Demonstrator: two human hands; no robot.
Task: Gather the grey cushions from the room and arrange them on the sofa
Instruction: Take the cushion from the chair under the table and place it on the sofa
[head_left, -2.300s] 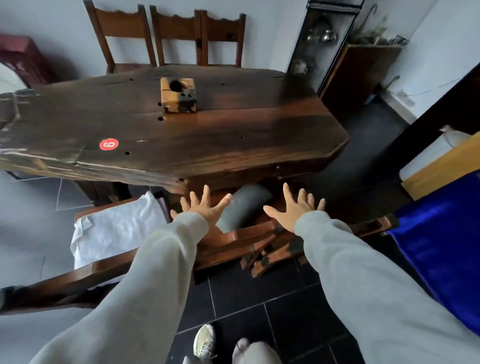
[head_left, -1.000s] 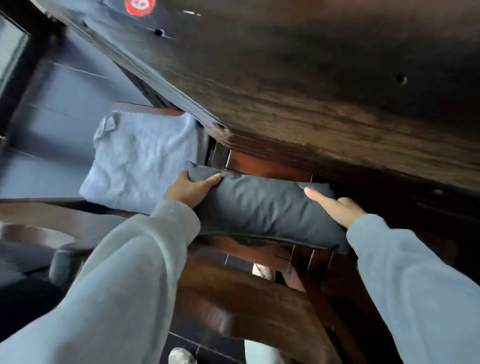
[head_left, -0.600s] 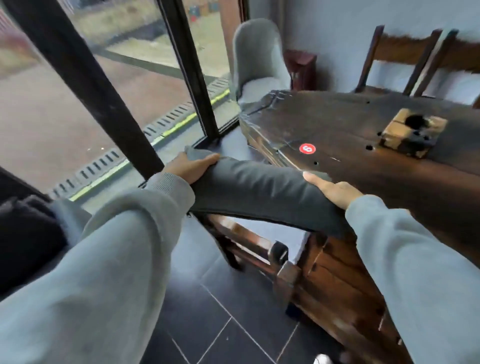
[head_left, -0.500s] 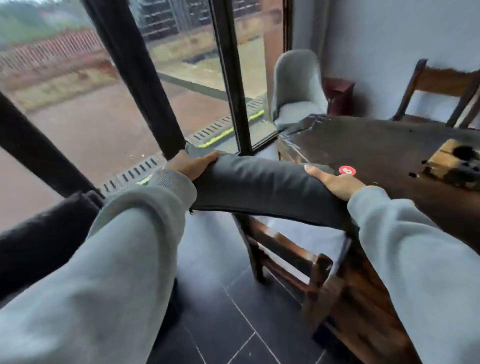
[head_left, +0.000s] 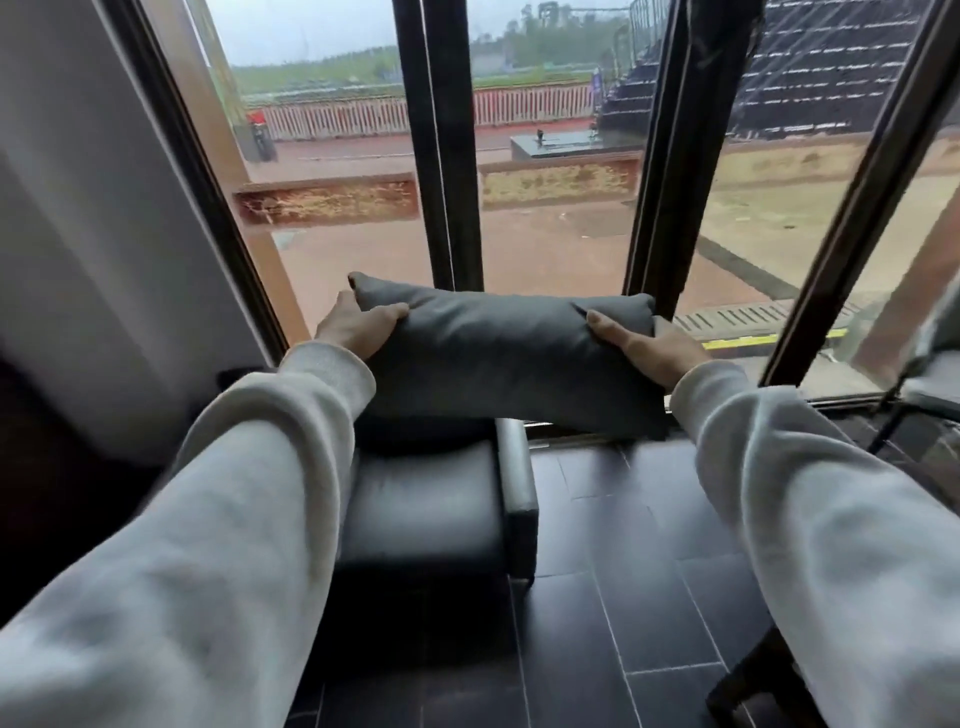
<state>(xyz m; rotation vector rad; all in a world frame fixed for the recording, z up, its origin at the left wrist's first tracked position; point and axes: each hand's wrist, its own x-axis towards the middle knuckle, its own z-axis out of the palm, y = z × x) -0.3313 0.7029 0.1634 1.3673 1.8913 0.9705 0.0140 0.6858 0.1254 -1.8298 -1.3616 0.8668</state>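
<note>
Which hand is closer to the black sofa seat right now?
Left. The left hand grips the grey cushion end above the black sofa seat. The right hand holds the other end, out past the armrest over the tiled floor.

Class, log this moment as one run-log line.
both hands grip cushion | carried above sofa | not yet placed

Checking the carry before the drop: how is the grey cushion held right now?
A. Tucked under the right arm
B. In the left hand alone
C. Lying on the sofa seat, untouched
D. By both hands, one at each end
D: the left hand and right hand each grip an end of the cushion, which is in the air above the sofa.
</note>
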